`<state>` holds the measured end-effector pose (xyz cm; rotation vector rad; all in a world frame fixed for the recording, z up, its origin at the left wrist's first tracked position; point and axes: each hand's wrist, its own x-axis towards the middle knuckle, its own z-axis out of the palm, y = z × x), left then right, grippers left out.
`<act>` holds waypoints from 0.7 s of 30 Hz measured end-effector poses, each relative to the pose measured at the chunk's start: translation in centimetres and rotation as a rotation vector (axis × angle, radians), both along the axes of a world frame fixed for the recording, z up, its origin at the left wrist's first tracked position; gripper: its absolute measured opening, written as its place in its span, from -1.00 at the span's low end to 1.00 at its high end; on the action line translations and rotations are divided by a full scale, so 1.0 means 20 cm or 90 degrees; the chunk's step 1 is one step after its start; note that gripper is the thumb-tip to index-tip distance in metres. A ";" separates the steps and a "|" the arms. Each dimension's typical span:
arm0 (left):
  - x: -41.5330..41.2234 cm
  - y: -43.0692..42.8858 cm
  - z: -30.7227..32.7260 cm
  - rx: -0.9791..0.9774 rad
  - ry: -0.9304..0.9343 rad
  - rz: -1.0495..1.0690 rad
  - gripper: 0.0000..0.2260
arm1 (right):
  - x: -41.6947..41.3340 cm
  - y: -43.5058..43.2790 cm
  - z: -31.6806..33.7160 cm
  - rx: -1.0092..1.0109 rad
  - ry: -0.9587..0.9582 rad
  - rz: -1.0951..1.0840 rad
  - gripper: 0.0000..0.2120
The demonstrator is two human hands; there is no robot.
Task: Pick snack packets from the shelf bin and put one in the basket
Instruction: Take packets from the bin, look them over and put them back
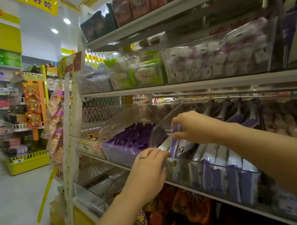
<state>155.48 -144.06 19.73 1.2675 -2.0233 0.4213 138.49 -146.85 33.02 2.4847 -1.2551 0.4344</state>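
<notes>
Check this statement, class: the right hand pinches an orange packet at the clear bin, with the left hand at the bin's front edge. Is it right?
Not quite. In the head view the packet that the right hand pinches is purple and white, not orange. The rest holds: it is at the clear bin, the left hand at the bin's front edge.

Open gap between bin [211, 171] and shelf [195, 87]

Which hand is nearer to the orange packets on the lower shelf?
Left. The left hand is just above the orange packets; the right hand is higher, pinching a purple packet.
</notes>
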 end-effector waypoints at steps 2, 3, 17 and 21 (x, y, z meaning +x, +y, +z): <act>0.00 0.00 0.00 -0.003 -0.004 0.001 -0.64 | -0.01 -0.02 0.01 0.005 -0.013 0.008 -0.82; 0.00 0.00 0.00 -0.003 -0.003 0.000 -0.64 | -0.01 -0.02 0.01 0.012 -0.014 0.007 -0.83; 0.00 0.01 -0.01 0.012 0.017 -0.004 -0.65 | 0.02 -0.01 -0.16 -0.012 0.061 -0.031 -0.87; 0.00 0.00 -0.02 0.005 0.018 -0.007 -0.62 | 0.01 0.02 -0.19 0.158 -0.013 -0.030 -0.65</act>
